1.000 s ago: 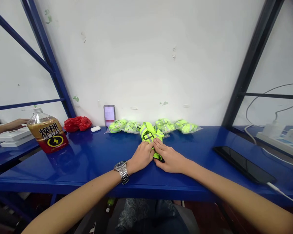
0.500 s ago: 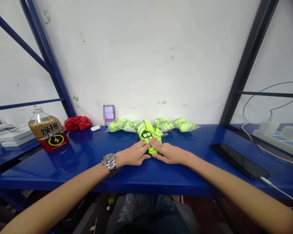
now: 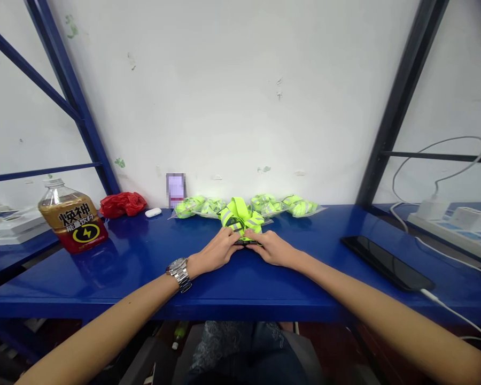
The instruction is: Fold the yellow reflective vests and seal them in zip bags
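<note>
A bundle of neon-yellow reflective straps (image 3: 240, 213) with grey stripes lies on the blue table, at the middle of the head view. Along its near edge runs a black strap (image 3: 247, 242). From the left, my left hand (image 3: 218, 250), with a metal watch at the wrist, pinches this edge between thumb and fingers. My right hand (image 3: 276, 248) does the same from the right, its fingertips close to those of the left. The fingers cover part of the bundle's front.
Behind the bundle, several clear bags of similar yellow straps (image 3: 302, 206) lie along the wall. On the left stand a large drink bottle (image 3: 78, 219) and a red plastic bag (image 3: 123, 204). A phone (image 3: 387, 262) on a white cable and a power strip (image 3: 457, 230) are on the right.
Both hands have shifted from lying over the bundle's front to gripping its near edge. The black strap now shows between them, and the bundle's front looks folded differently. The view has shifted slightly.
</note>
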Action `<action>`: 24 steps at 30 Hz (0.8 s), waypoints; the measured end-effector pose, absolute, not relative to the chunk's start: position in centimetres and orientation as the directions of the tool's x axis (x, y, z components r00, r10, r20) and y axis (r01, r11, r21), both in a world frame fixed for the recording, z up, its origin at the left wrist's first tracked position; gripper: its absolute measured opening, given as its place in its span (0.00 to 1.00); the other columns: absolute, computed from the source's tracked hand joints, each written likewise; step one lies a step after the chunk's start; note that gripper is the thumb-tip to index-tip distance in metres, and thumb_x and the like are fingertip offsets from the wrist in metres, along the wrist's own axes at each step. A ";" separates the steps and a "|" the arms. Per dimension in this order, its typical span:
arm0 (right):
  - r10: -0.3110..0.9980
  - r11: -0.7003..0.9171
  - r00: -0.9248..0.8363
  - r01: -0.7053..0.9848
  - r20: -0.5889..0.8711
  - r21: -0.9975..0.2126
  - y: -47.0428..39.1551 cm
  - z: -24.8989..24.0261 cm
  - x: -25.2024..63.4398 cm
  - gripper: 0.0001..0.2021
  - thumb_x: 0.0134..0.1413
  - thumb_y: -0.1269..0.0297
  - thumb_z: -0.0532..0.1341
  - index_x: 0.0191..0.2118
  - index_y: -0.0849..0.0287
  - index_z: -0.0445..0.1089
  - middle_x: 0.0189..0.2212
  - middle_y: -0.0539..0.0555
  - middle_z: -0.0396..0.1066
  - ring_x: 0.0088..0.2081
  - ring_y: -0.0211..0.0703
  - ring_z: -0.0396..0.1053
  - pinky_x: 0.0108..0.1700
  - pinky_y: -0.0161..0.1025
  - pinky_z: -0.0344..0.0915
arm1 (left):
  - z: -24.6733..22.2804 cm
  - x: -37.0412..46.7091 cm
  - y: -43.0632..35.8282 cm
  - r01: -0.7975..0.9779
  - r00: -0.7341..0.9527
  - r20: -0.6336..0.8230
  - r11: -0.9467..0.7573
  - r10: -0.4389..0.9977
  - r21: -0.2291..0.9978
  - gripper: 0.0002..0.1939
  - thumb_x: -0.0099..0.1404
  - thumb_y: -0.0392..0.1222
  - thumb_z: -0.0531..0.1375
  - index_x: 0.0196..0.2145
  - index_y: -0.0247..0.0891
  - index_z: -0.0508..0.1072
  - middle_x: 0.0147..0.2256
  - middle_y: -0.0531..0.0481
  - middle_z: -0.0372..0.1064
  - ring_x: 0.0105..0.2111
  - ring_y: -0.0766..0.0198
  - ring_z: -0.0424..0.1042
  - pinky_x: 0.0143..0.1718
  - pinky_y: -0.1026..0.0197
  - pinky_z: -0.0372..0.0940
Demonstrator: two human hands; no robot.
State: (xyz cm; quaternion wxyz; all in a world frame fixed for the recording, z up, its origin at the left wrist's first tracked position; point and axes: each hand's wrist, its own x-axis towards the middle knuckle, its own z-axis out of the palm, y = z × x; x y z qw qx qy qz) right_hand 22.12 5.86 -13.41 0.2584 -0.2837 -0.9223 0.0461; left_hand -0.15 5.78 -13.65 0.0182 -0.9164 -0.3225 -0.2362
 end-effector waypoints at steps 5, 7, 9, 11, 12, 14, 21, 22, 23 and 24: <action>0.612 0.790 -0.606 0.488 0.507 -0.370 5.5 -13.3 21.7 0.14 0.60 0.66 0.55 0.49 0.60 0.72 0.31 0.55 0.76 0.22 0.36 0.63 0.27 0.33 0.55 | -13.2 0.3 5.4 0.647 0.614 0.436 -0.736 0.658 0.200 0.08 0.69 0.40 0.52 0.39 0.38 0.70 0.37 0.47 0.65 0.38 0.60 0.65 0.39 0.60 0.60; 0.641 0.768 -0.563 0.478 0.522 -0.427 5.5 -13.2 21.6 0.13 0.58 0.65 0.57 0.46 0.61 0.74 0.29 0.54 0.75 0.22 0.35 0.60 0.26 0.32 0.53 | -12.9 0.5 5.4 0.680 0.573 0.410 -0.691 0.709 0.245 0.07 0.67 0.38 0.53 0.38 0.38 0.70 0.34 0.48 0.68 0.36 0.61 0.67 0.36 0.62 0.59; 0.679 0.734 -0.524 0.476 0.514 -0.485 5.5 -13.0 21.5 0.13 0.58 0.63 0.57 0.43 0.62 0.76 0.26 0.52 0.74 0.21 0.34 0.57 0.25 0.32 0.51 | -12.6 0.8 5.4 0.699 0.535 0.401 -0.657 0.743 0.284 0.07 0.66 0.37 0.53 0.39 0.40 0.70 0.34 0.49 0.70 0.35 0.60 0.68 0.36 0.62 0.57; 0.728 0.685 -0.488 0.488 0.482 -0.541 5.5 -12.7 21.5 0.15 0.57 0.61 0.58 0.41 0.63 0.77 0.22 0.51 0.71 0.20 0.34 0.54 0.23 0.32 0.49 | -12.3 1.2 5.3 0.705 0.510 0.391 -0.633 0.766 0.321 0.09 0.65 0.35 0.52 0.40 0.41 0.69 0.34 0.50 0.72 0.34 0.61 0.69 0.34 0.63 0.56; 0.752 0.658 -0.471 0.496 0.462 -0.566 5.5 -12.7 21.5 0.15 0.56 0.59 0.58 0.41 0.64 0.77 0.20 0.49 0.69 0.20 0.33 0.53 0.23 0.32 0.47 | -12.2 1.4 5.2 0.707 0.500 0.386 -0.623 0.775 0.335 0.09 0.64 0.34 0.52 0.40 0.41 0.69 0.33 0.51 0.72 0.33 0.61 0.69 0.33 0.63 0.55; 0.791 0.610 -0.436 0.507 0.429 -0.609 5.6 -12.7 21.6 0.16 0.54 0.56 0.59 0.39 0.63 0.78 0.17 0.48 0.64 0.19 0.33 0.52 0.22 0.32 0.46 | -12.0 1.7 5.2 0.718 0.476 0.380 -0.600 0.793 0.352 0.09 0.63 0.34 0.52 0.39 0.40 0.69 0.30 0.52 0.71 0.30 0.62 0.68 0.31 0.63 0.54; 0.893 0.450 -0.239 0.488 0.382 -0.748 6.5 -13.7 21.3 0.26 0.45 0.53 0.65 0.49 0.64 0.74 0.20 0.49 0.67 0.22 0.37 0.59 0.24 0.33 0.53 | -12.1 1.9 5.7 0.725 0.397 0.409 -0.554 0.822 0.410 0.09 0.59 0.35 0.56 0.39 0.40 0.65 0.26 0.56 0.63 0.26 0.64 0.60 0.29 0.63 0.51; 0.896 0.443 -0.232 0.500 0.378 -0.744 6.5 -13.6 21.2 0.27 0.45 0.53 0.65 0.50 0.65 0.74 0.19 0.49 0.68 0.22 0.37 0.60 0.25 0.33 0.54 | -12.1 1.9 5.8 0.712 0.407 0.412 -0.566 0.815 0.416 0.07 0.59 0.35 0.56 0.37 0.40 0.65 0.27 0.56 0.63 0.27 0.64 0.60 0.29 0.63 0.52; 0.895 0.445 -0.239 0.518 0.376 -0.730 6.5 -13.5 21.2 0.26 0.45 0.54 0.65 0.49 0.65 0.74 0.19 0.50 0.69 0.22 0.38 0.61 0.25 0.33 0.54 | -12.2 1.9 5.9 0.698 0.418 0.413 -0.577 0.809 0.424 0.05 0.58 0.34 0.55 0.35 0.39 0.64 0.28 0.55 0.63 0.28 0.64 0.60 0.29 0.63 0.52; 0.892 0.451 -0.250 0.543 0.376 -0.708 6.5 -13.3 21.1 0.25 0.46 0.54 0.64 0.48 0.66 0.75 0.20 0.51 0.70 0.22 0.39 0.62 0.25 0.34 0.55 | -12.1 2.0 5.9 0.686 0.429 0.412 -0.587 0.804 0.431 0.04 0.58 0.34 0.55 0.34 0.39 0.64 0.28 0.55 0.63 0.28 0.64 0.61 0.29 0.64 0.52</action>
